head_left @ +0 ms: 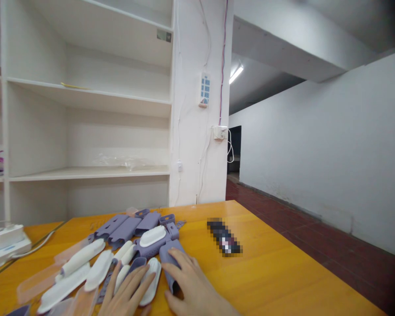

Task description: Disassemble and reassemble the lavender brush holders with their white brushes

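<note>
Orange wooden tabletop [283, 272]: I am seeing a loose heap of lilac plastic shells [125, 228] and white oblong pads [82, 259] spreading from its near edge toward the far left corner.

Left hand [128, 292] is lying flat on the white pads at the near edge, fingers spread, gripping nothing.

Right hand [194, 285] is curling over one single lilac shell [166, 263] at the heap's right side. I cannot tell whether it is gripping or merely resting.

I am judging that taking this shell by its long sides, with the left hand pinning the neighbours, would stop the heap sliding.

Writing: I am reading none. The dark bar [224, 237] mid-tabletop is blurred, and the white box [6, 243] at the left edge is showing blue marks only.
</note>
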Motion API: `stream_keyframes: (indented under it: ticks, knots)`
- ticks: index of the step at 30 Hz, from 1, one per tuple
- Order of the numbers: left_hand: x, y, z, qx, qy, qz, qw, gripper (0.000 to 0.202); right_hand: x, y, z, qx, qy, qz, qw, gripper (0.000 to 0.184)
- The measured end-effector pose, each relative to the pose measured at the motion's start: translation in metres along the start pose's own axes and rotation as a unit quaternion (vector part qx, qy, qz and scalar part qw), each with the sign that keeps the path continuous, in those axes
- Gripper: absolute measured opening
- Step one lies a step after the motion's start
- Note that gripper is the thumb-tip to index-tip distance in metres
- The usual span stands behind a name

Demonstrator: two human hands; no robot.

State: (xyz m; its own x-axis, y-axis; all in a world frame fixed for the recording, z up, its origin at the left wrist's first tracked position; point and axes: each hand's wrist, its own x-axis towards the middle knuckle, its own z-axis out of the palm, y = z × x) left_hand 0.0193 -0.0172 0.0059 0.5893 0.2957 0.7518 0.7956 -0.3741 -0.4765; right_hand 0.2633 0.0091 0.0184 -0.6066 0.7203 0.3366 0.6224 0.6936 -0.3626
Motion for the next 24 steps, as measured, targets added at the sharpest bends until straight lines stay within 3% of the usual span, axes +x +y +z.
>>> stream_keyframes:
  ticks: [7, 14, 24]
  knots:
    - [-0.001, -0.001, -0.009, -0.051, -0.063, -0.009, 0.997, 0.043, -0.003, -0.007, -0.009, 0.014, 0.007, 0.013, 1.000, 0.074]
    - [-0.009, -0.001, -0.007, -0.086, -0.085, -0.044, 0.992, 0.043, -0.004, 0.002, -0.026, 0.032, -0.024, -0.005, 0.999, 0.081]
    - [-0.009, -0.002, -0.010, -0.118, -0.121, -0.081, 0.982, 0.041, -0.007, -0.003, -0.031, 0.052, -0.015, -0.049, 0.997, 0.067]
